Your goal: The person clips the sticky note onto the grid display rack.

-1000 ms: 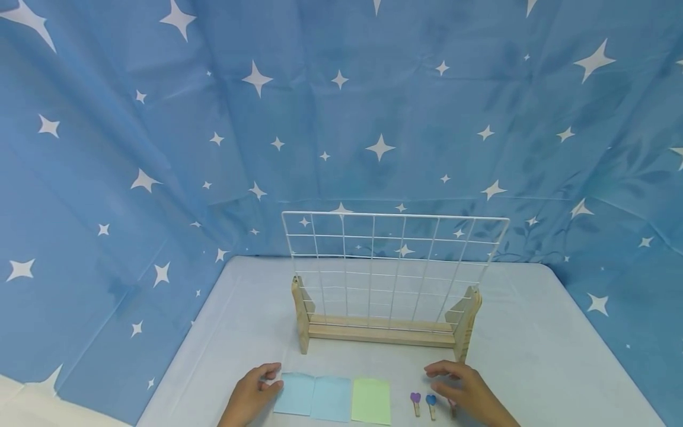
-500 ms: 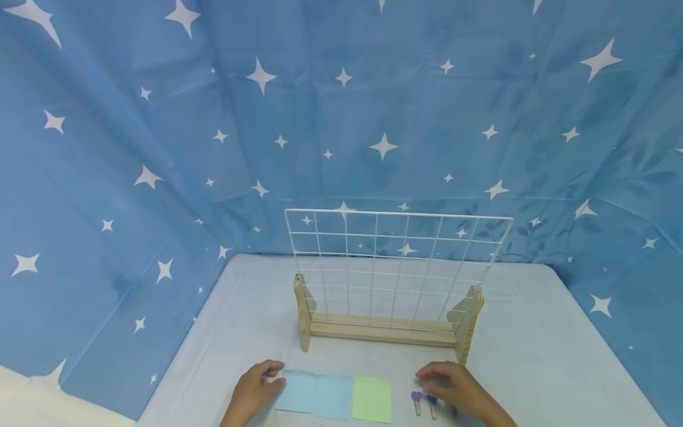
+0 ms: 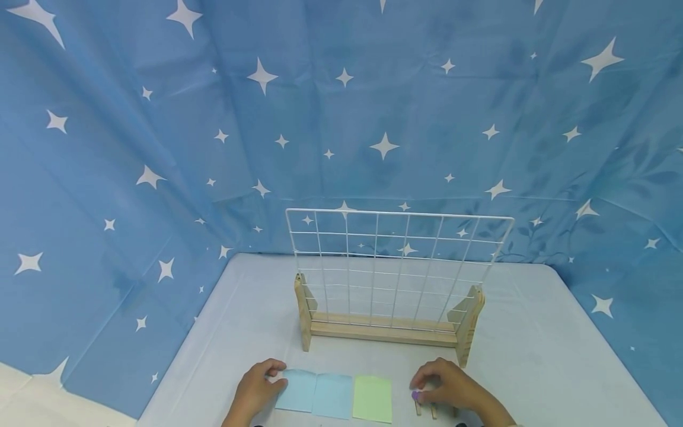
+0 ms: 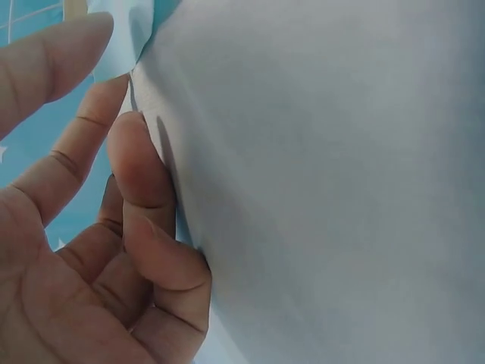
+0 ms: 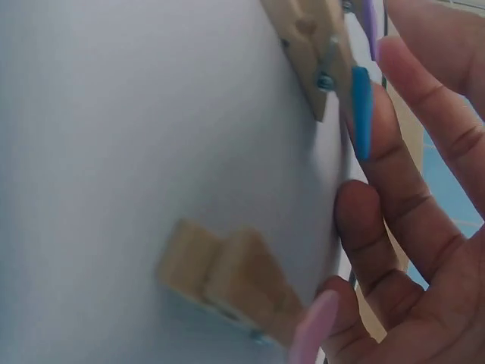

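My left hand [image 3: 255, 391] lies by the left edge of a light-blue sticky note [image 3: 296, 390], its thumb and index tip at a note corner [image 4: 125, 34] in the left wrist view. A second blue note [image 3: 332, 396] and a green note [image 3: 372, 399] follow to the right. Over a row of small wooden clothespins hovers my right hand [image 3: 445, 385], thumb and index on either side of the purple-heart clothespin [image 3: 415, 394]. The blue-heart clothespin [image 5: 361, 110] stands by its middle finger. A pink-heart clothespin [image 5: 250, 280] lies nearer the wrist. No firm pinch shows.
Behind the notes stands a white wire grid [image 3: 397, 267] in a wooden stand [image 3: 381, 335] with two upright ends. A white cloth covers the table [image 3: 240, 320]. Blue star-patterned fabric [image 3: 320, 118] hangs behind and at the sides.
My right hand has moved left from the pink-heart clothespin, past the blue-heart one, to the purple-heart one. The left hand stays by the blue note. The view has shifted slightly.
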